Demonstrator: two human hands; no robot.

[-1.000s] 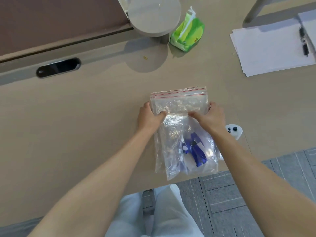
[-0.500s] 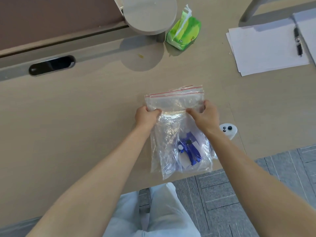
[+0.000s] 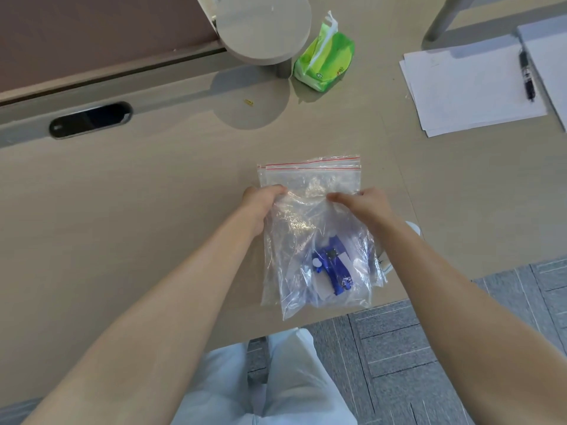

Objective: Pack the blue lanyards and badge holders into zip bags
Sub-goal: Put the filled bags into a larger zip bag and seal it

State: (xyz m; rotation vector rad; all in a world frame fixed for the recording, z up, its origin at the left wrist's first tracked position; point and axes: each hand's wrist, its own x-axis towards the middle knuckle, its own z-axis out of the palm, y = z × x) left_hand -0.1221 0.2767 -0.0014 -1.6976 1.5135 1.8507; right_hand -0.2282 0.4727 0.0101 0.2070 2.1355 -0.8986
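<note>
A clear zip bag [image 3: 310, 216] with a red strip along its top lies on the tan table [image 3: 153, 210] near the front edge. A blue lanyard with a badge holder [image 3: 333, 266] sits inside its lower half. My left hand [image 3: 260, 199] pinches the bag's left side below the zip. My right hand [image 3: 362, 202] pinches the right side at the same height. More clear bags seem stacked under it, their red strips showing at the top.
A green tissue pack [image 3: 323, 59] and a round grey stand [image 3: 264, 26] are at the back. White paper sheets [image 3: 469, 87] with a black pen [image 3: 527, 78] lie at the back right. A white controller [image 3: 412, 230] peeks from behind my right forearm. A dark slot [image 3: 90, 119] is at the left.
Both hands stay pinching the bag's sides; the bag's lower part with the lanyard has shifted slightly. The camera view has drifted a little.
</note>
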